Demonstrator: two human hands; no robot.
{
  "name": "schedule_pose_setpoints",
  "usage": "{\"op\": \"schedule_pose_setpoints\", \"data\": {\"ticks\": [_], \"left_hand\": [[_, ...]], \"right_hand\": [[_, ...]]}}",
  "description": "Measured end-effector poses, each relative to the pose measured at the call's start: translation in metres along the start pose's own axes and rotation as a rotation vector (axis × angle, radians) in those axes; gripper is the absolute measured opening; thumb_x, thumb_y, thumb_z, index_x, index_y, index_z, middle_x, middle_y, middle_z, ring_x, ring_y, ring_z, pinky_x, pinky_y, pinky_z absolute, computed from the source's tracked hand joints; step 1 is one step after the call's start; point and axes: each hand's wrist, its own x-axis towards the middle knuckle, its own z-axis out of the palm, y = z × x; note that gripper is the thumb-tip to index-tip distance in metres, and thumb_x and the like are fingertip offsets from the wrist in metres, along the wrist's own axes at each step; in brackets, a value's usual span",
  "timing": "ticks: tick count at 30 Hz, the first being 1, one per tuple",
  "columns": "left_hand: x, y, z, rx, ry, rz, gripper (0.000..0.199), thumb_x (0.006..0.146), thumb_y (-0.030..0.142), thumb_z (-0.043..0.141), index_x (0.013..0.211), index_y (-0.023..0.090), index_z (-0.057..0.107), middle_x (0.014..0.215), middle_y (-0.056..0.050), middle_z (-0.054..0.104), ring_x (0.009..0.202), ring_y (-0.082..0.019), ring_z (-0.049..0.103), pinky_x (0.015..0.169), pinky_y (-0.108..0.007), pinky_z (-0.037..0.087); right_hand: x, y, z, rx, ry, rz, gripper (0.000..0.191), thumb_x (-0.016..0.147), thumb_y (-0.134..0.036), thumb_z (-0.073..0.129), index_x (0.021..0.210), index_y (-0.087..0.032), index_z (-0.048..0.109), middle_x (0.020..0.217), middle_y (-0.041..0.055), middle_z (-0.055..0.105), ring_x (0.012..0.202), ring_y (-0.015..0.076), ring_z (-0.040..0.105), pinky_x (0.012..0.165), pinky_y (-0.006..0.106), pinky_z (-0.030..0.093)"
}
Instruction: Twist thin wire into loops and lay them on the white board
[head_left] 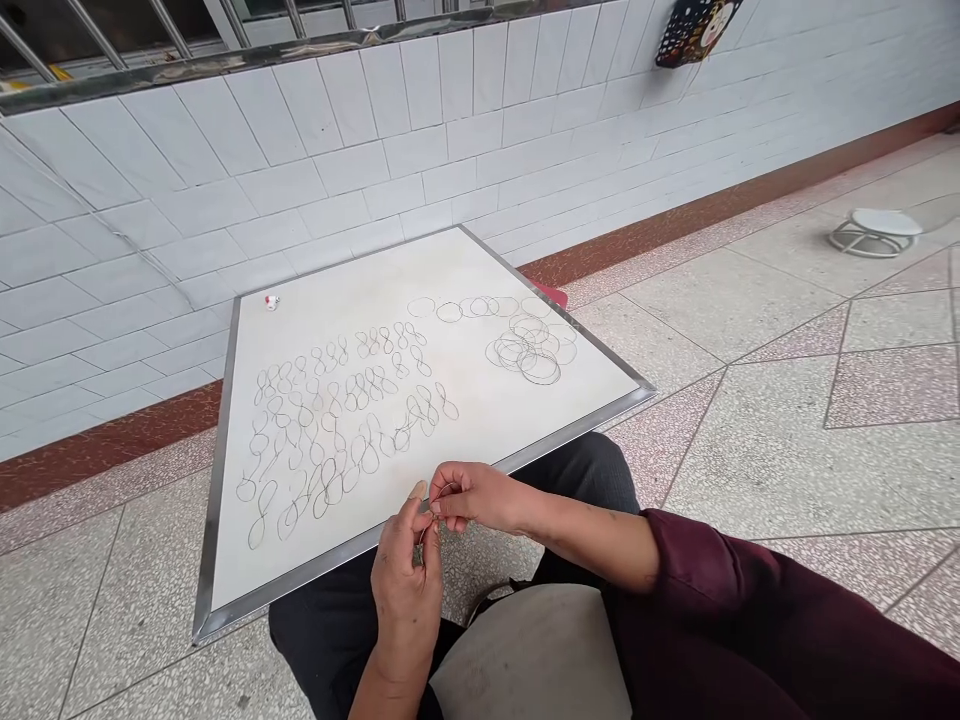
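The left hand (409,580) and the right hand (472,497) pinch one thin wire (421,537) between fingertips. They meet beside the table (360,548).

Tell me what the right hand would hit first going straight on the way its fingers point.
Most likely the left hand: the fingers of the right hand point at its fingertips, right beside them. Depth is unclear, so they may already touch.
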Motion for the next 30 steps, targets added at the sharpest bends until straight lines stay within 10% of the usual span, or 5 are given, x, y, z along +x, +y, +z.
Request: {"op": "schedule_pose_setpoints", "data": {"ticks": [9,18,30], "left_hand": [[0.004,-0.026,0.011,0.182,0.050,0.293,0.049,0.089,0.013,0.055,0.136,0.025,0.054,0.083,-0.004,0.071,0.074,-0.021,0.064,0.072,-0.034,0.053],[0.012,-0.025,0.017,-0.344,0.077,-0.378,0.060,0.083,0.034,0.068,0.139,0.026,0.047,0.083,-0.001,0.068,0.070,-0.017,0.064,0.068,-0.030,0.052],[0.003,-0.021,0.019,-0.711,0.028,-0.525,0.066,0.074,0.030,0.078,0.133,0.025,0.049,0.079,0.004,0.063,0.072,-0.013,0.065,0.074,-0.026,0.049]], "right_hand": [[0.024,0.002,-0.002,0.052,0.030,0.253,0.015,0.079,-0.001,0.059,0.076,-0.016,0.056,0.059,-0.0028,0.059,0.054,0.0075,0.055,0.054,0.017,0.044],[0.044,-0.003,-0.014,-0.052,-0.097,0.286,0.014,0.080,-0.002,0.059,0.076,-0.015,0.057,0.063,-0.0023,0.062,0.057,0.0079,0.059,0.059,0.018,0.049],[0.025,0.003,-0.018,-0.183,-0.144,0.100,0.007,0.077,-0.011,0.067,0.078,-0.016,0.061,0.067,-0.0044,0.061,0.060,0.0075,0.058,0.063,0.020,0.049]]}}
